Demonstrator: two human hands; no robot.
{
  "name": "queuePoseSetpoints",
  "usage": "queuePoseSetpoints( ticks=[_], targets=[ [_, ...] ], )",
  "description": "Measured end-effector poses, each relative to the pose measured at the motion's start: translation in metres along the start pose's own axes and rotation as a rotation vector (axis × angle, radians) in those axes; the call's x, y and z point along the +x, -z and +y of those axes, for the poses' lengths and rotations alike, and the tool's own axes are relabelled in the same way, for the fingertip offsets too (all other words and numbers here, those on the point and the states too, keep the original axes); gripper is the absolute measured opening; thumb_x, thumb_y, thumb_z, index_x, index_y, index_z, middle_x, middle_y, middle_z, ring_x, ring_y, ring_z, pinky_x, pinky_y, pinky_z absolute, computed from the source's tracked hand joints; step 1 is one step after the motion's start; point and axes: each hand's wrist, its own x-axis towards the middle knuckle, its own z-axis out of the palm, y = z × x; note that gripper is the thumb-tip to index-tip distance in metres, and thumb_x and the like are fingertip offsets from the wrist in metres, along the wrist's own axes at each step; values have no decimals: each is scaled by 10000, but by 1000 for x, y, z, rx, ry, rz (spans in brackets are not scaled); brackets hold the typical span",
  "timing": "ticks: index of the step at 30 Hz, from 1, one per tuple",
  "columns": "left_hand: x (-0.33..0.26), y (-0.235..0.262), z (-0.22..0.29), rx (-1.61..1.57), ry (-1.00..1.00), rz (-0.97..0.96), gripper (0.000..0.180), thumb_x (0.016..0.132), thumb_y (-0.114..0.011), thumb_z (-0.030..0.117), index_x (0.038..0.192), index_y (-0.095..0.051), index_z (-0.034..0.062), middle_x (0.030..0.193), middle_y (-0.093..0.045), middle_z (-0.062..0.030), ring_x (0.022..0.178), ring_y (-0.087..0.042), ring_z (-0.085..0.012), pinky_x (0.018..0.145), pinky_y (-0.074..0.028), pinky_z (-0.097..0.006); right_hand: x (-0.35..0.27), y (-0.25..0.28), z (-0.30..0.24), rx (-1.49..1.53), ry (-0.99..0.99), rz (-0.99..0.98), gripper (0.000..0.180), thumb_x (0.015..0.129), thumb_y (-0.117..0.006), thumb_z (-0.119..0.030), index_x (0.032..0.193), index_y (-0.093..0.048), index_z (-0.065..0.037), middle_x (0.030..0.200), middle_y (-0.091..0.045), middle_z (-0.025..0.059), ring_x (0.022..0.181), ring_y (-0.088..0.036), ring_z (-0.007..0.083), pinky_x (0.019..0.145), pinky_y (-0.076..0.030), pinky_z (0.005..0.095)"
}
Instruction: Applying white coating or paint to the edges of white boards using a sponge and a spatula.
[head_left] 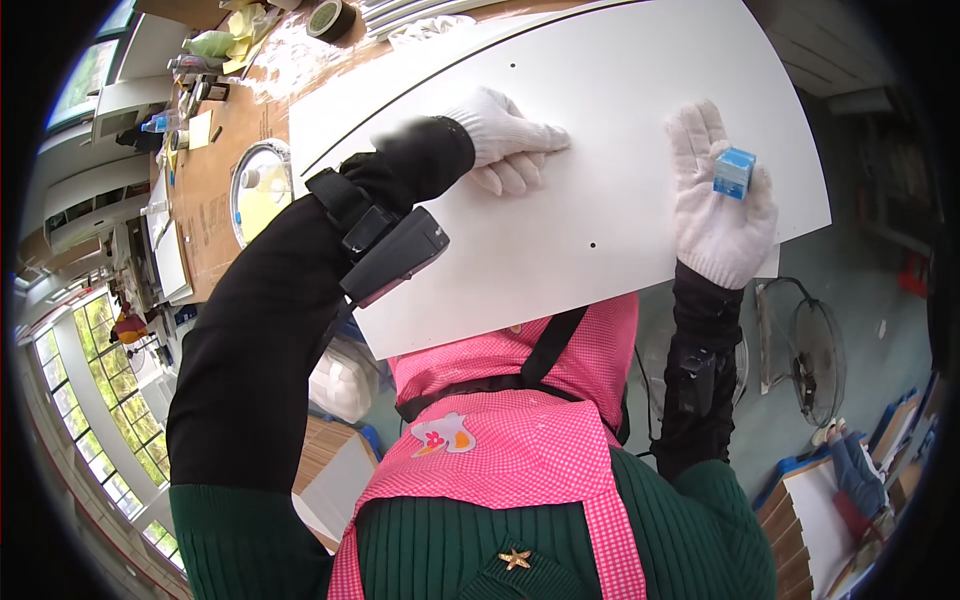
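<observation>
White panel lies in front of us, near edge over the pink apron at 6 o'clock; bearings run from the panel's middle. At 10 o'clock our left hand has its index finger stretched out to the surface, the others loosely curled. We see nothing held, but cannot tell what the curl hides. We judge light fingertip contact best, with the black forearm device lifted clear, since a hard corner could scratch. At 3 o'clock our right hand is turned, it seems, palm up, with the blue block apparently pinched between thumb and fingers, the outer fingers extended. We would keep that pinch firm and even, and let no block edge dig into the white face.

Counts, left to right: one round container, 9 o'clock; one tape roll, 10 o'clock; panels, at least one (dark line toward 10 o'clock: groove or sheet edge, cannot tell); two gloved hands; two dark dots, at 11 and 6 o'clock; one blue block, 3 o'clock; one fan, 4 o'clock.
</observation>
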Motion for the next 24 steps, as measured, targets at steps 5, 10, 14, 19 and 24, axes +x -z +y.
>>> queuePoseSetpoints(
  ticks=[5,10,14,19,24],
  targets=[
    [-4,4,-2,81,-65,24,415,880,-735,332,728,-683,-51,636,-666,-167,459,-620,-174,364,-496,-261,-1,-2,-1,-18,1,40,515,999,-502,-206,1261,-388,223,1470,-279,402,1421,-278,481,1217,-200,569],
    [-7,-1,3,59,-40,45,415,880,-736,328,711,-670,-46,613,-645,-139,440,-578,-144,353,-466,-247,-1,-5,-1,-30,-8,62,544,1003,-490,-205,1302,-342,225,1479,-264,402,1423,-272,482,1218,-195,569],
    [-4,0,1,-1,-27,30,421,881,-739,327,673,-644,-26,576,-598,-90,420,-515,-106,340,-410,-230,-2,-6,0,-5,-19,54,559,1009,-474,-213,1324,-326,225,1486,-272,389,1428,-270,470,1222,-188,561],
    [-4,-5,3,-49,-14,76,397,870,-751,318,707,-663,-33,610,-629,-95,443,-553,-116,354,-444,-232,-3,-8,1,-37,-16,43,579,1009,-473,-224,1346,-312,219,1488,-282,378,1433,-271,454,1226,-183,547],
    [-9,-9,6,68,-45,88,416,884,-741,323,697,-653,-38,609,-631,-130,427,-541,-120,343,-438,-236,-2,-4,-2,-3,-27,62,578,1008,-477,-220,1350,-315,217,1488,-286,378,1435,-271,451,1228,-176,545]
  ],
)
